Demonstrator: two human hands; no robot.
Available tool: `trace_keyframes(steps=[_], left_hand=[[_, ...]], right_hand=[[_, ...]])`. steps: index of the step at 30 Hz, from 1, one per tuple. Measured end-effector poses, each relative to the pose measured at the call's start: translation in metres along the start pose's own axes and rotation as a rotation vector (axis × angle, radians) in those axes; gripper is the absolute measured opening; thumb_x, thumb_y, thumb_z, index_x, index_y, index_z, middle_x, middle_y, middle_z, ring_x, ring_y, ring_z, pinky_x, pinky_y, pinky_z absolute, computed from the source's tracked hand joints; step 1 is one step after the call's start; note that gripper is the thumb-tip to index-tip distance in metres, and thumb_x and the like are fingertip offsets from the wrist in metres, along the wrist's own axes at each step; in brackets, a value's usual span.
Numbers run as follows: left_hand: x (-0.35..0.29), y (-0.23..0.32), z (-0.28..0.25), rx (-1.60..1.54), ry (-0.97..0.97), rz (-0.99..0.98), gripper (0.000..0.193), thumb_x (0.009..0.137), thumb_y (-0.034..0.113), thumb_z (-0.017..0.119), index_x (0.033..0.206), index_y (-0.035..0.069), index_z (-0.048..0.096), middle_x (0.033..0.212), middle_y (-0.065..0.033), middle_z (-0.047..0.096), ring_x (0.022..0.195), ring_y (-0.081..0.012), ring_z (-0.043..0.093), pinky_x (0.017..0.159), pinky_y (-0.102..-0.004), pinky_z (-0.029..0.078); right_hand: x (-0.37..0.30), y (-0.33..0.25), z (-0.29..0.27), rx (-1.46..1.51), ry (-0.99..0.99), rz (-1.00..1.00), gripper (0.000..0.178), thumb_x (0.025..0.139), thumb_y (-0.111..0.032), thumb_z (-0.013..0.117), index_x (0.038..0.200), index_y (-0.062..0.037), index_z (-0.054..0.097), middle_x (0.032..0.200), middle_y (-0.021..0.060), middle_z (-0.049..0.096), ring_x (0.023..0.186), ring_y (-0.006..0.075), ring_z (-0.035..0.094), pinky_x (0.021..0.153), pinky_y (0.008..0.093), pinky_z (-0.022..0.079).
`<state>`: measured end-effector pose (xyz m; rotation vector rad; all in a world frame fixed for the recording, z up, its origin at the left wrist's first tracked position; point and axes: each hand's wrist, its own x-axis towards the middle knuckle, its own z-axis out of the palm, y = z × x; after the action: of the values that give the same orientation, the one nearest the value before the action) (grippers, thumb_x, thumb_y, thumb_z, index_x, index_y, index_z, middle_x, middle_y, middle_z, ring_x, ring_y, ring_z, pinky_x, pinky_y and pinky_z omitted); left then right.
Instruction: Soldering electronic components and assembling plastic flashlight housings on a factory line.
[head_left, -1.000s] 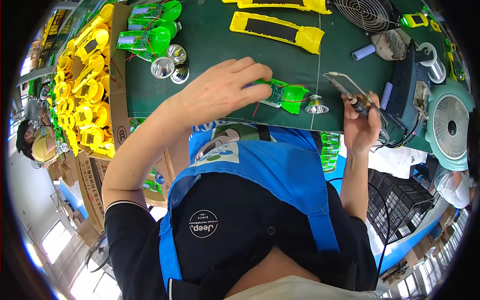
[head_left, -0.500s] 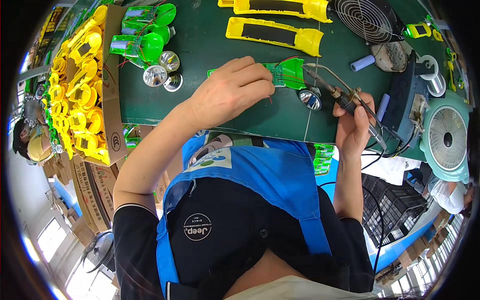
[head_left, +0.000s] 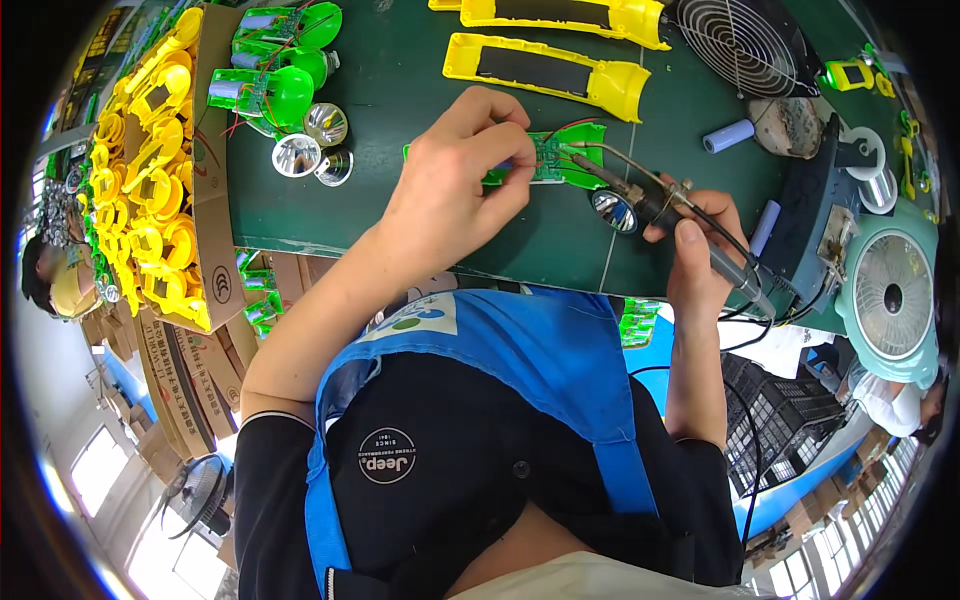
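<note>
Housing: green plastic housing [head_left: 572, 172] at 1 o'clock of view; middle hidden by hand, only the right end and a sliver at its 9 o'clock show.
Left hand: left hand [head_left: 450, 175], fingers curled narrow over housing; can't tell what the fingertips pinch.
Right hand: right hand [head_left: 700, 250], at housing's 4 o'clock, closed around grey-and-black pen-shaped soldering iron [head_left: 652, 207].
Iron tip: over green circuit board [head_left: 547, 158]; looks like contact, too small to be sure.
Reflector: silver cone-shaped reflector [head_left: 613, 212], housing's 4–5 o'clock, near iron.
Shells: long yellow plastic shell [head_left: 545, 75] at housing's 12 o'clock; another beyond, cut off by top edge.
</note>
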<state>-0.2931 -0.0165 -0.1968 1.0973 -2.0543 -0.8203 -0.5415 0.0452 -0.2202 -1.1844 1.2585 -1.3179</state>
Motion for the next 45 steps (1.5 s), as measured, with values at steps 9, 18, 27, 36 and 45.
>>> trace_keyframes(steps=[9,18,27,36,45], left_hand=[[0.018,0.006,-0.009,0.158,-0.211,-0.088,0.012,0.07,-0.004,0.061,0.074,-0.001,0.05,0.093,-0.0136,0.052,0.074,-0.0322,0.058,0.065,-0.0389,0.048],[0.027,0.011,-0.011,0.223,-0.322,-0.096,0.015,0.069,-0.003,0.063,0.072,-0.001,0.048,0.094,-0.015,0.05,0.077,-0.0358,0.056,0.066,-0.0423,0.046],[0.032,0.012,-0.014,0.237,-0.395,-0.119,0.016,0.069,-0.003,0.063,0.07,-0.002,0.047,0.093,-0.0159,0.05,0.076,-0.0368,0.056,0.066,-0.0435,0.046],[0.033,0.011,-0.015,0.236,-0.416,-0.104,0.016,0.069,-0.002,0.063,0.071,-0.001,0.048,0.091,-0.0152,0.05,0.073,-0.0367,0.056,0.065,-0.0431,0.045],[0.031,0.01,-0.015,0.239,-0.398,-0.091,0.016,0.069,-0.001,0.064,0.071,-0.001,0.048,0.093,-0.0152,0.051,0.076,-0.037,0.057,0.065,-0.0431,0.045]], right_hand=[[0.006,-0.006,-0.001,-0.064,-0.077,0.037,0.027,0.086,-0.022,0.066,0.096,0.0006,0.055,0.078,0.0079,0.065,0.071,0.0149,0.067,0.111,0.045,0.031],[0.008,-0.008,0.001,-0.124,-0.122,0.048,0.024,0.083,-0.019,0.066,0.093,0.0,0.056,0.071,0.0065,0.066,0.07,0.0142,0.067,0.111,0.0468,0.03],[0.009,-0.012,0.002,-0.148,-0.132,0.058,0.023,0.082,-0.018,0.067,0.093,-0.0005,0.057,0.07,0.0056,0.066,0.07,0.0132,0.067,0.109,0.0459,0.031],[0.007,-0.01,0.0,-0.084,-0.101,0.11,0.025,0.084,-0.016,0.066,0.099,0.0025,0.056,0.079,0.0088,0.066,0.072,0.0152,0.067,0.09,0.0346,0.047],[0.006,-0.011,0.001,0.039,-0.052,0.183,0.028,0.086,-0.017,0.066,0.101,0.0048,0.056,0.086,0.0121,0.064,0.071,0.0176,0.067,0.068,0.0257,0.052]])
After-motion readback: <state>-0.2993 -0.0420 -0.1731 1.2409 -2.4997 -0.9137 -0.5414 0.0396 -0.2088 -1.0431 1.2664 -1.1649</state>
